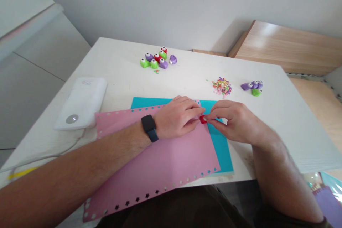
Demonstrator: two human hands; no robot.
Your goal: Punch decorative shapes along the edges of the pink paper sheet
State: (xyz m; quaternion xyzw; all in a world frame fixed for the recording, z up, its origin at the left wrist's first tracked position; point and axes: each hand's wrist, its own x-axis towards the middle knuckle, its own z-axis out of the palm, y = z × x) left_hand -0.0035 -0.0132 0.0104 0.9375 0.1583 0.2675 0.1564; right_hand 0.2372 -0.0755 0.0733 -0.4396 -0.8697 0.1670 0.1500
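A sheet of pink paper (165,164), with small star and other cut-outs along its edges, lies over a blue sheet (224,153). At the pink sheet's right edge, a small red craft punch (203,119) is pinched between the thumb and forefinger of my right hand (237,121). My left hand (179,115) rests on the pink paper, its fingers stretched toward the punch and thumb and forefinger apart. Whether those fingertips touch the punch is hard to make out. A dark watch is on my left wrist.
Several green, red and purple punches (154,64) stand at the back; more punches (255,92) are at the right. Between them lies a pile of colourful paper bits (222,86). A white device (80,103) with a cable sits at left. A wooden board (288,46) is behind right.
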